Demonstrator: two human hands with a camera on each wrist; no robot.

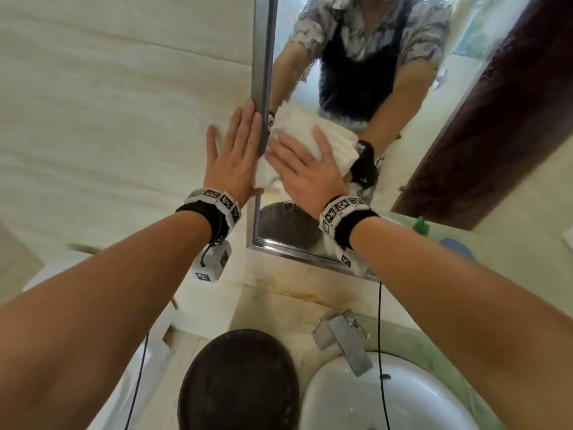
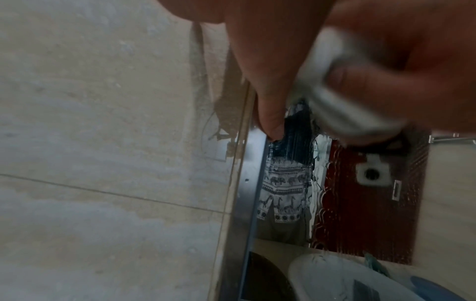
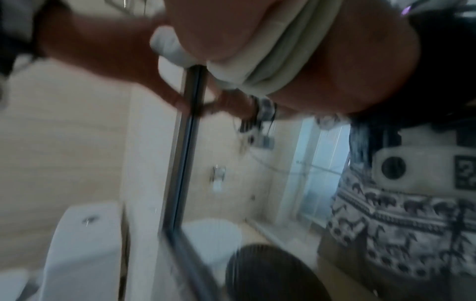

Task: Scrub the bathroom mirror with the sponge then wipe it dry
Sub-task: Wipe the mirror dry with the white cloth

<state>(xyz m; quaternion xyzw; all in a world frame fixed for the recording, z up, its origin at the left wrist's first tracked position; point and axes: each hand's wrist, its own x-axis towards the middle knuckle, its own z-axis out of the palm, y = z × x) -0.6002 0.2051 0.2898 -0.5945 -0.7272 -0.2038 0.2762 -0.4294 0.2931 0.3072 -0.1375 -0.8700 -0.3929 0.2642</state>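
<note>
The mirror point(image 1: 366, 88) hangs on the wall in a metal frame point(image 1: 263, 72). My right hand point(image 1: 302, 169) lies flat with straight fingers on a folded white cloth point(image 1: 338, 147), pressing it against the glass by the mirror's left edge. The cloth point(image 3: 260, 67) bulges under the palm in the right wrist view. My left hand point(image 1: 235, 153) rests flat on the tiled wall point(image 1: 124, 103) just left of the frame, fingers straight, its fingertips point(image 2: 270, 122) at the frame's edge. No sponge is in view.
Below the mirror are a white basin point(image 1: 372, 398) with a chrome tap point(image 1: 347, 339) and a dark round lid or seat point(image 1: 238, 383) at its left. A green item point(image 1: 421, 225) and a blue item point(image 1: 455, 246) stand at the counter's right. A toilet cistern point(image 3: 82, 244) is at lower left.
</note>
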